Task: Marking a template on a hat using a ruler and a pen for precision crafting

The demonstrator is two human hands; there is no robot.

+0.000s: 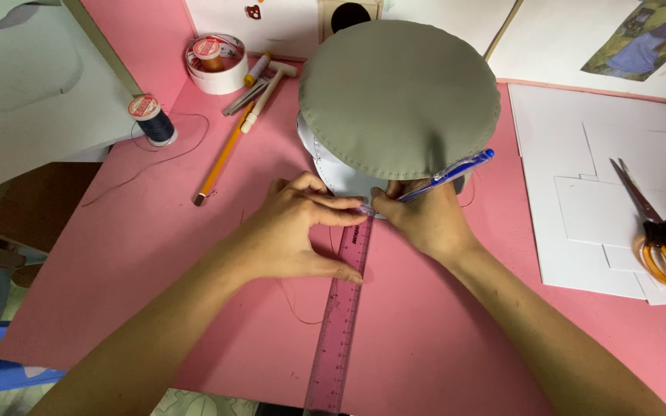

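My left hand point(294, 231) presses flat on a pink see-through ruler point(341, 323) that runs from the near edge up to a white round piece point(325, 166). My right hand point(425, 219) grips a blue pen point(449, 173), its tip at the ruler's upper end beside the left fingertips. A grey stitched disc point(398, 96) lies over the white piece and hides most of it. Everything rests on a pink sheet point(156, 254).
Orange-handled scissors point(660, 235) lie on white card sheets point(580, 177) at right. A dark thread spool point(152, 119), a yellow pencil point(221, 158), a small hammer point(267, 92) and a white tape roll point(217, 65) sit at upper left. Loose thread trails on the sheet.
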